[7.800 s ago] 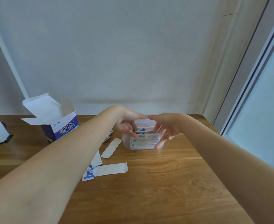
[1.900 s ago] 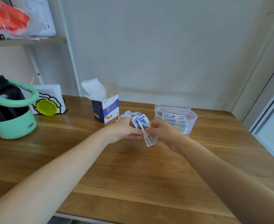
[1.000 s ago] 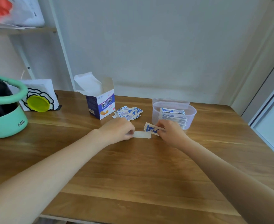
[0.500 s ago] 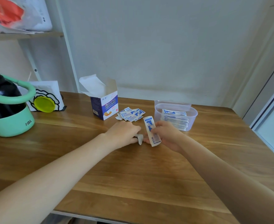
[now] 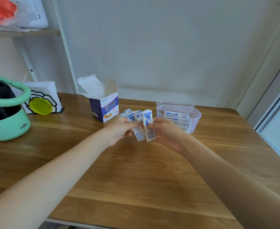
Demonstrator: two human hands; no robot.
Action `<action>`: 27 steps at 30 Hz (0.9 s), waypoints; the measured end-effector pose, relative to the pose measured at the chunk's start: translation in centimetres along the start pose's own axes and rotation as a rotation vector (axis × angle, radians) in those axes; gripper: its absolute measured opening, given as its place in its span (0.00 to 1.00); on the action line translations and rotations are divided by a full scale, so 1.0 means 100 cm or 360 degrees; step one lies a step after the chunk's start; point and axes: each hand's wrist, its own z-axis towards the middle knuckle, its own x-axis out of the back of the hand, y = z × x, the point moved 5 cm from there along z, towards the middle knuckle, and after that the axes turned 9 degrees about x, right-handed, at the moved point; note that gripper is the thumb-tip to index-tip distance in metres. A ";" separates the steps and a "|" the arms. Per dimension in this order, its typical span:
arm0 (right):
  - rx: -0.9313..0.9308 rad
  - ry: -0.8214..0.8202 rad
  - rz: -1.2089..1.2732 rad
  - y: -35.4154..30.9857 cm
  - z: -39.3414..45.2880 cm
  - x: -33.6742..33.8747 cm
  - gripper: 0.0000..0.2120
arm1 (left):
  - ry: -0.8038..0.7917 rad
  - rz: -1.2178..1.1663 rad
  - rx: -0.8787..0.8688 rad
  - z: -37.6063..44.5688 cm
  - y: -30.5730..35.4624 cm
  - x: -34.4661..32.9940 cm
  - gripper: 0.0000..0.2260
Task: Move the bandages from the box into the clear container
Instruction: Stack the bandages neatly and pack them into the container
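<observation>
Above the table (image 5: pixel 136 171), the left hand (image 5: pixel 119 131) pinches one bandage (image 5: pixel 136 128) and the right hand (image 5: pixel 165 133) pinches another (image 5: pixel 149 126), both grips clamped, strips nearly touching. More bandages (image 5: pixel 134 113) lie just behind them, between the open box (image 5: pixel 104 106) and the container (image 5: pixel 194 118), which holds a stack (image 5: pixel 179 120).
</observation>
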 end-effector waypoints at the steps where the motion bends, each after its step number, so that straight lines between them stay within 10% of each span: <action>1: 0.0001 -0.0022 -0.0029 0.001 0.000 -0.002 0.07 | -0.0050 -0.0021 -0.0015 0.000 0.000 -0.004 0.05; 7: 0.0427 0.0266 -0.1433 -0.014 0.000 0.013 0.12 | -0.0247 0.0211 -0.0080 0.002 0.004 -0.013 0.10; 11: 0.0696 -0.0053 -0.2401 -0.009 -0.006 0.009 0.14 | -0.0068 0.0958 -0.0365 0.002 0.005 -0.019 0.12; 19: 0.0685 -0.0276 -0.2871 0.001 -0.014 0.026 0.16 | 0.0127 0.1464 -0.0666 -0.001 0.001 -0.032 0.04; 27: 0.0493 -0.0139 -0.2157 -0.005 -0.015 0.037 0.13 | 0.0151 0.1270 -0.0697 -0.002 -0.002 -0.032 0.06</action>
